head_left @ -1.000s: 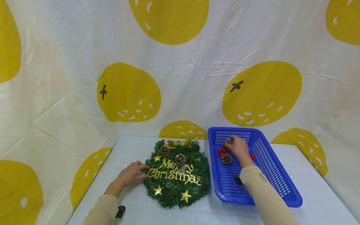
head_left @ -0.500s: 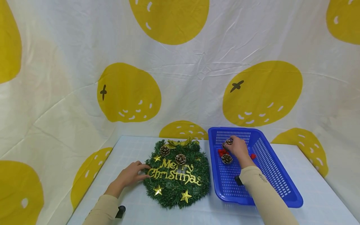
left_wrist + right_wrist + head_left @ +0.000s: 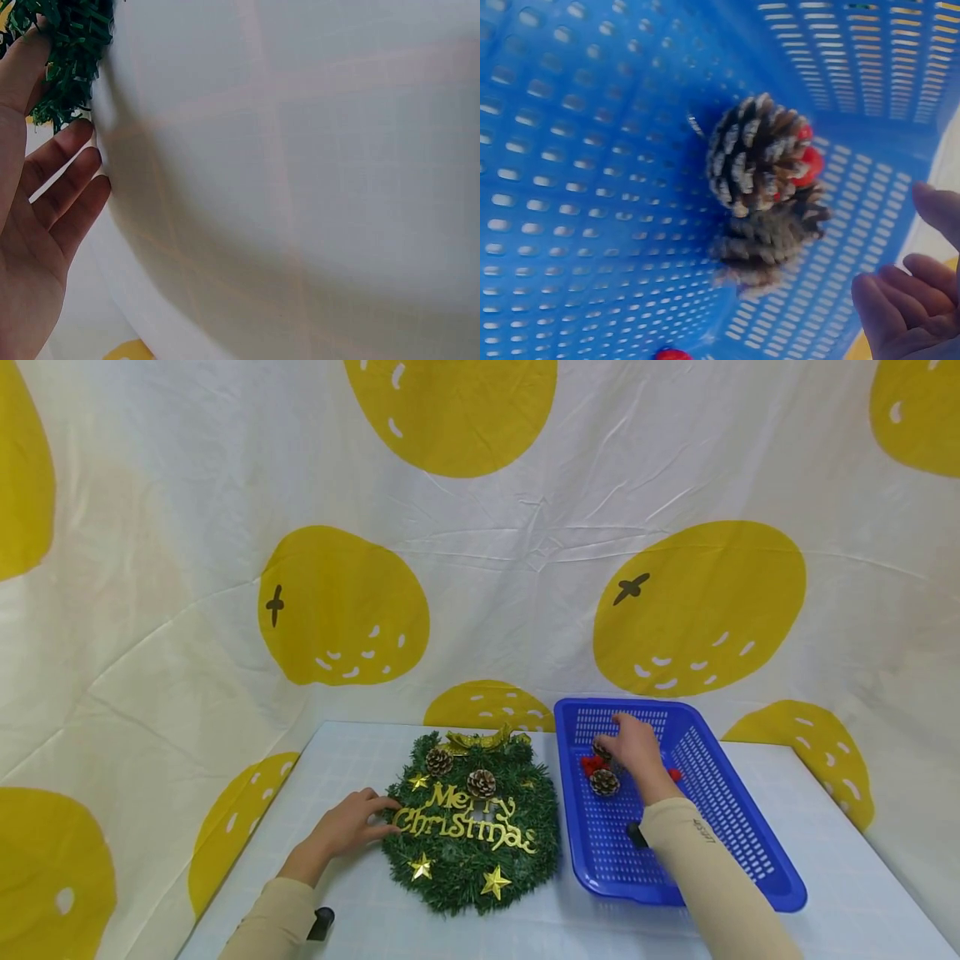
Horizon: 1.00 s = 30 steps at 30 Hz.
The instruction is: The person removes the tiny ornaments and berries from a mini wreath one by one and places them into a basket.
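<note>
A round green Christmas wreath point(image 3: 540, 810) with gold "Merry Christmas" lettering, gold stars and two pinecones lies on the table. At its left edge, my left hand point(image 3: 345, 827) touches the greenery point(image 3: 75, 60) with loosely bent fingers. My right hand point(image 3: 636, 747) is over the far part of a blue plastic basket point(image 3: 757, 860), thumb and fingers spread with nothing between them. Just below it, a blurred pinecone point(image 3: 761, 247) lies beside another frosted pinecone point(image 3: 754, 157) and red berries point(image 3: 808, 166). In the head view the hand partly hides the far pinecone point(image 3: 600, 747).
The basket's slotted walls stand around the right hand, right of the wreath. A red piece point(image 3: 675, 774) lies farther right inside it. Behind the light checked table point(image 3: 360, 910) hangs a white cloth point(image 3: 495, 610) printed with yellow fruit.
My right hand has let go of the pinecone it pinched, and its fingers have spread and lifted slightly. That pinecone now lies lower among the others. The left hand and wreath stay put.
</note>
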{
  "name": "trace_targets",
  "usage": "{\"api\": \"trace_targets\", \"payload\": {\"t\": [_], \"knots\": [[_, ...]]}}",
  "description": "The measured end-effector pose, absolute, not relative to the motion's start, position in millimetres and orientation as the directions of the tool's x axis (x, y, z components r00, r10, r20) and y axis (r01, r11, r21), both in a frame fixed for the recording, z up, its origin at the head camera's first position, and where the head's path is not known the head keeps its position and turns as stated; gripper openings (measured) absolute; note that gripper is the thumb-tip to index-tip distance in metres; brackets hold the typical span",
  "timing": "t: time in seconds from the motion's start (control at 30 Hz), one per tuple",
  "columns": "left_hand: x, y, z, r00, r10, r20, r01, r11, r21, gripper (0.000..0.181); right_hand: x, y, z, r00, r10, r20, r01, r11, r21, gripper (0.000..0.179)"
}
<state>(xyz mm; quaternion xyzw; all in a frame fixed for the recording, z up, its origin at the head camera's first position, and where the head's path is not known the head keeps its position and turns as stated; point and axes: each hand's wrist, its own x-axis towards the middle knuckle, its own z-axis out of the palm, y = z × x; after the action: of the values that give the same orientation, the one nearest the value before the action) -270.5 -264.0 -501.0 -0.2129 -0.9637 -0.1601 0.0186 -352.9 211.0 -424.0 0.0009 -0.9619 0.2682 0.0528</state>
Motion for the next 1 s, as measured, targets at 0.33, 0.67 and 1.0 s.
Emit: {"api": "trace_targets", "payload": {"t": [0.33,0.67,1.0], "knots": [[-271.4,-264.6,-501.0,-0.91,0.405,0.091,0.412,0.857,0.31,0.038,-348.6,197.5,-405.2,-0.985,-0.012,0.173,-0.103,0.846,-0.523,0.062],[-270.4,-263.1,-498.8,-0.912,0.402,0.083,0.407,0.86,0.307,0.037,-341.0,176.6,-384.1,-0.981,0.009,0.196,-0.106,0.816,-0.569,0.067],[-268.2,-262.9,-496.8,-0.913,0.399,0.084,0.404,0.859,0.315,0.037,-329.3,153.3,-369.3,-0.967,-0.008,0.255,-0.165,0.783,-0.6,0.066]]}}
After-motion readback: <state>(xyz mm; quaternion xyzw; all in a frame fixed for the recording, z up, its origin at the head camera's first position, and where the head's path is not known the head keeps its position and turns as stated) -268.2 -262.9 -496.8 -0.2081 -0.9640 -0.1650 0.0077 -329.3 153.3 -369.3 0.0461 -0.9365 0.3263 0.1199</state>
